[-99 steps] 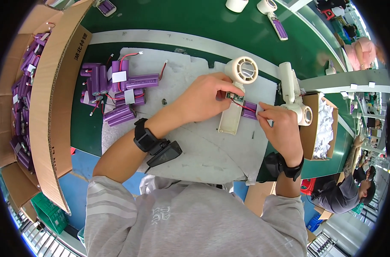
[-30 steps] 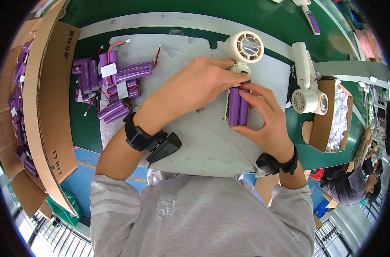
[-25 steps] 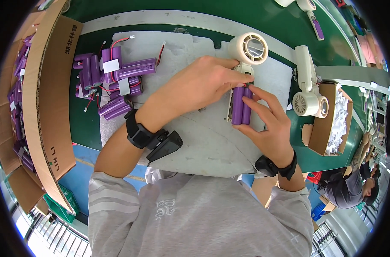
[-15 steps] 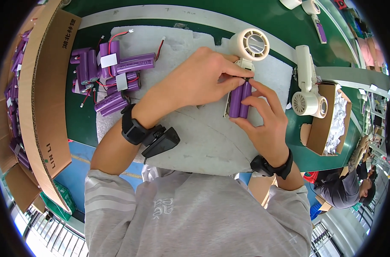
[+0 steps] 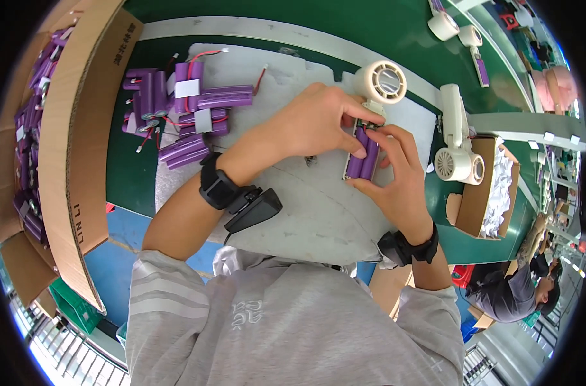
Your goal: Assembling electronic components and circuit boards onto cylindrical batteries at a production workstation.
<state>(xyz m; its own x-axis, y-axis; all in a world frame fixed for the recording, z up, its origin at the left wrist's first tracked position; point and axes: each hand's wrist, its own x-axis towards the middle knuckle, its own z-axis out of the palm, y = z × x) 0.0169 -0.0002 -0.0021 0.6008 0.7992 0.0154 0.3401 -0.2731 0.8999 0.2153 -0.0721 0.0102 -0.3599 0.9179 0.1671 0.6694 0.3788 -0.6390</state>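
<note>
A cream handheld fan [image 5: 381, 82] lies on the grey foam pad with its round head away from me and its handle open. Two purple cells, side by side as a battery pack [image 5: 362, 165], sit in the handle. My left hand [image 5: 322, 122] grips the handle's upper end, its thumb pressed on the cells and its fingers at a small circuit board [image 5: 371, 123]. From the right, my right hand [image 5: 401, 170] holds the pack and handle between thumb and fingers. What lies under the fingertips is hidden.
Several wired purple battery packs [image 5: 225, 96] lie at the pad's [image 5: 293, 199] left. A cardboard box [image 5: 90, 141] with more packs stands far left. To the right are another cream fan [image 5: 454, 164] and a box of white pieces [image 5: 497, 193]. A co-worker [image 5: 515, 296] sits far right.
My left thumb has moved from the top of the battery pack down onto the cells, uncovering the circuit board. My right hand keeps its grip. The whole view has shifted slightly.
</note>
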